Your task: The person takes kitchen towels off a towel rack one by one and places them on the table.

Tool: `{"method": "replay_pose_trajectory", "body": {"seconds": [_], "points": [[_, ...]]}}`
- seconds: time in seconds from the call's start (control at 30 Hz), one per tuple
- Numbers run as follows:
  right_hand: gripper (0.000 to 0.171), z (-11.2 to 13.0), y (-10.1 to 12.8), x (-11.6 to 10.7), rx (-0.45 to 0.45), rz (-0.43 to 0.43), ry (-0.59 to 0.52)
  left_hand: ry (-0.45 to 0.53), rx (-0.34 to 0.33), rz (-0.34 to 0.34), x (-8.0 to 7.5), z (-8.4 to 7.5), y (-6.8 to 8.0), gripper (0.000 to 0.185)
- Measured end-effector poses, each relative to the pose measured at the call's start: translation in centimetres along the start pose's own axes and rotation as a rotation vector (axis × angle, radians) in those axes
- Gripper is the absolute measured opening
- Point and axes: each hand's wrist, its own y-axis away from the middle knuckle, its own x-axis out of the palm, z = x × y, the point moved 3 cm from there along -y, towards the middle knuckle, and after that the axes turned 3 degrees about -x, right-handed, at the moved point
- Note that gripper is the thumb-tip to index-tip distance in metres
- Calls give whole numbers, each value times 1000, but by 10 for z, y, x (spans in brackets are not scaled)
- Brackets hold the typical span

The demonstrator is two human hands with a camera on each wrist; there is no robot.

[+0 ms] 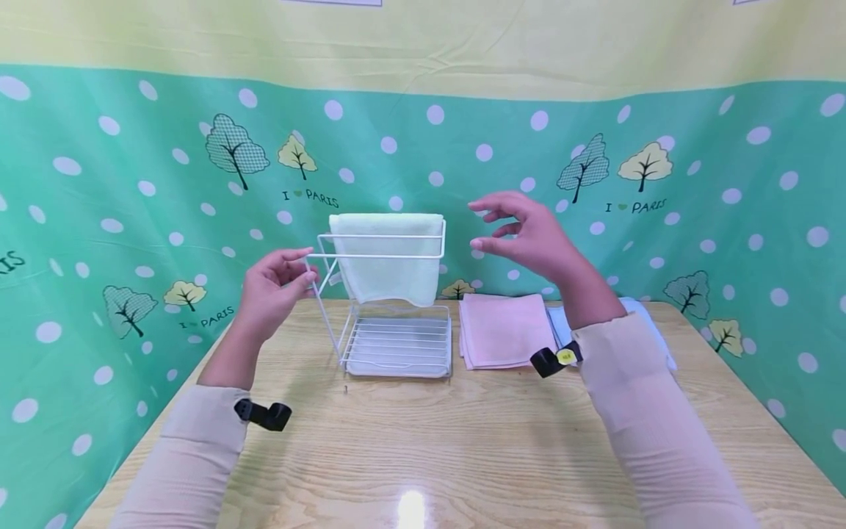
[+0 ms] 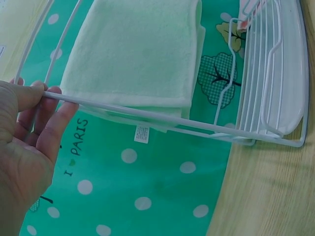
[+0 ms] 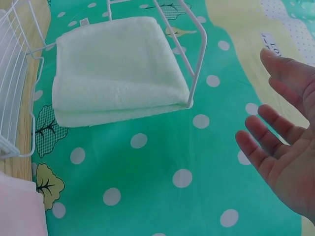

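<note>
one white rack (image 2: 172, 119), between left fingers (image 2: 56, 129)

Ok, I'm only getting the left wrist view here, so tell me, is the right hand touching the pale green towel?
Observer: No, the right hand is in the air to the right of the pale green towel, apart from it.
Operator: I catch just a sliver of pink past the white wire rack. What is it?
Observer: A folded pink towel, lying on the wood-grain table.
Operator: Anything farther right than that?
Observer: Yes, a light blue cloth, partly hidden behind the right forearm.
</note>
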Motion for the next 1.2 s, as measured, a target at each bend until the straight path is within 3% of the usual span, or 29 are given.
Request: {"method": "replay_pose_trajectory", "body": {"seconds": [0.5, 1.2], "points": [[60, 15, -18, 6, 47, 80, -55, 2, -2, 4, 0, -3, 1, 34], [59, 10, -45, 20, 155, 145, -16, 13, -13, 6, 1, -4, 1, 35]]}}
